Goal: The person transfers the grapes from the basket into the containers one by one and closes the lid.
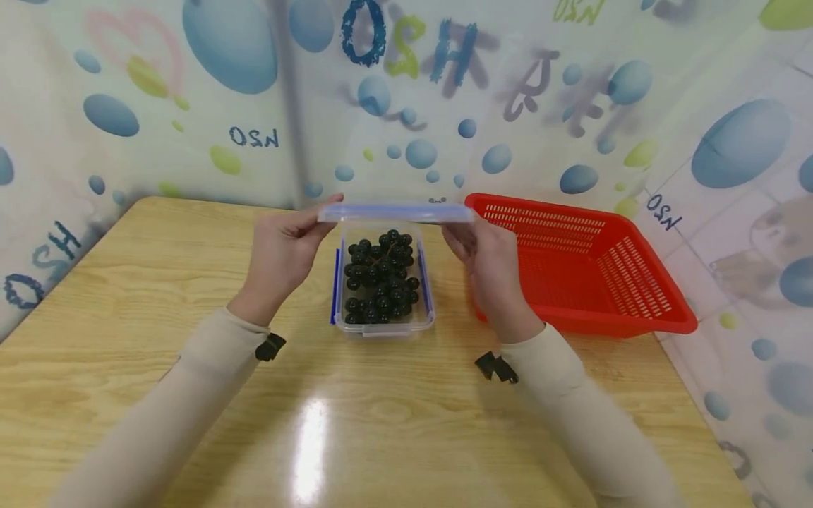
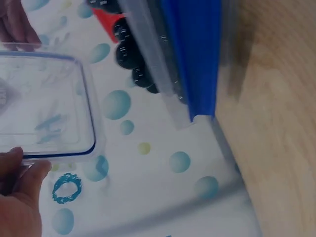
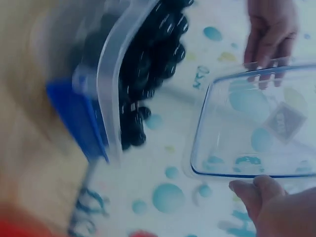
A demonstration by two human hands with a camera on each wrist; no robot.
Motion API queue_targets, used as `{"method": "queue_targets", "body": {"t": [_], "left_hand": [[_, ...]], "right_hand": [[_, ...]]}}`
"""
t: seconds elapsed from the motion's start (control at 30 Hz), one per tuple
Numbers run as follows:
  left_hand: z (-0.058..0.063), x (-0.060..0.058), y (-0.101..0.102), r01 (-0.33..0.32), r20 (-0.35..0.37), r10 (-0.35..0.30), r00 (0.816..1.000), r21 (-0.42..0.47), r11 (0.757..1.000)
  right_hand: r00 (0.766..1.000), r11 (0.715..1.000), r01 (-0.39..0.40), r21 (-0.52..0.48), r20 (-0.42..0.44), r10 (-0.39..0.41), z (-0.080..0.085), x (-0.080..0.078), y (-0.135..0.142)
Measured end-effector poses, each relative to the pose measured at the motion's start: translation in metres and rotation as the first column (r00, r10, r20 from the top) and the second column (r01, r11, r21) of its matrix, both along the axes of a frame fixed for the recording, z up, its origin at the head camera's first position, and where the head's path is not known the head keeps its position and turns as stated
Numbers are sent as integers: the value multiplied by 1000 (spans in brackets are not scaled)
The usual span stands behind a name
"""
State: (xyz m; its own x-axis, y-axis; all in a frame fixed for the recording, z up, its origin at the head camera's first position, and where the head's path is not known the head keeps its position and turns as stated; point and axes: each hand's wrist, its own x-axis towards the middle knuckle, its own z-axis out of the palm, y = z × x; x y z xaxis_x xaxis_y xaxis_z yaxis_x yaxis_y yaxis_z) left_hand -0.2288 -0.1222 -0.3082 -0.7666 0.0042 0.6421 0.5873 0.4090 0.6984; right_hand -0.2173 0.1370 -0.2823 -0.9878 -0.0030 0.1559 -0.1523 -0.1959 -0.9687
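My left hand (image 1: 279, 250) pinches the left edge of a clear lid (image 1: 396, 213) that has a blue seal. On its opposite edge, my right hand (image 1: 494, 268) grips the same lid. In the head view the lid appears nearly edge-on, raised above the far end of a clear plastic food container (image 1: 394, 329). Bunched dark grapes (image 1: 381, 275) lie inside the container, which sits on the table. A blue locking flap (image 2: 195, 54) stands out along its side. The right wrist view shows the lid (image 3: 247, 128) apart from the container, with fingers at both long edges.
A red plastic basket (image 1: 571, 321) with slotted walls stands right of the container, close by my right forearm. The wooden table (image 1: 394, 423) meets a patterned curtain (image 1: 406, 120) at the back and another stretch of it on the right.
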Motion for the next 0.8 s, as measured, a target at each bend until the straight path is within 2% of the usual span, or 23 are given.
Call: {"method": "queue_targets", "body": {"t": [0.07,0.13,0.2,0.27,0.33,0.43,0.5,0.63,0.7,0.8], "left_hand": [[-7,-1,1,27,-31,-26,999,29,999],[-13,-2,2,99,-26,-97,995,78,992],[-20,-2,3,179,6,-181,984,120,977],[-28,-3,3,254,46,-265,963,175,951],[-35,-4,3,309,65,-328,942,208,928],[-43,-7,2,351,84,-376,923,221,910],[-46,-9,0,350,134,-377,916,189,917],[-51,-19,-1,309,303,-313,900,62,949],[-54,-24,-1,295,374,-276,885,6,955],[-59,-29,-1,291,437,-244,866,-42,956]], "right_hand": [[998,999,-18,-48,55,20,-3,0,2],[994,998,-25,-58,104,31,-6,0,4],[991,999,-38,-32,124,42,-10,-1,6],[992,999,-39,-35,121,43,-14,0,7],[994,999,-41,15,100,39,-19,-1,7],[997,988,-43,151,74,32,-27,-2,6],[997,969,-45,244,76,27,-34,-5,3],[995,918,-47,393,102,7,-47,-13,-4],[993,890,-44,454,115,-9,-53,-18,-8],[990,850,-41,526,139,-38,-61,-24,-14]]}}
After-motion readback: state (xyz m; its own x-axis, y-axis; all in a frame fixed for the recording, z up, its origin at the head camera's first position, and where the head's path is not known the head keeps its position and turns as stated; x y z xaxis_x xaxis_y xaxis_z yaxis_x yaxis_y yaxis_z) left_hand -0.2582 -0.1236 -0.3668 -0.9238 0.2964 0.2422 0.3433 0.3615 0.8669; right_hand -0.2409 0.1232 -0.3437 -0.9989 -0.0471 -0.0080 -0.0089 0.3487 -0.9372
